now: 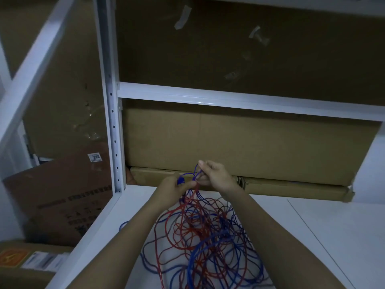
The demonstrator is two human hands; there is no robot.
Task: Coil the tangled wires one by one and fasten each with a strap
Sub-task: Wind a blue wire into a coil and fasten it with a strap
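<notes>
— Nearest to you, at the bottom centre of the frame, what is lying on the shelf?

— Your tangle of wires (204, 236): red and blue strands looped over one another on the white shelf surface (312, 226). You have two colours there; how many separate wires make up the heap cannot be counted, they cross too often.

— And the boxes?

— You can see a large cardboard box (239, 142) at mid-frame, standing on the back of the shelf under the white crossbeam (229, 99), with a flat cardboard box (291, 186) lying beneath it. Both are closed, so you cannot tell what is in them. At the left of the frame a leaning brown carton (62, 195) carries a white label reading 3055, and another carton with an orange sticker (25, 261) sits in the lower left corner. That makes four cartons, all shut. A white upright post (113, 122) with holes stands left of centre.

— What are your hands doing?

— Your left hand (173, 188) has its fingers curled round a small bundle of blue wire, raised above the heap. Your right hand (216, 176), just beside it, pinches a blue loop between thumb and fingertips, the other fingers folded in. Both hands hold the same blue strand, which rises out of the tangle below.
</notes>
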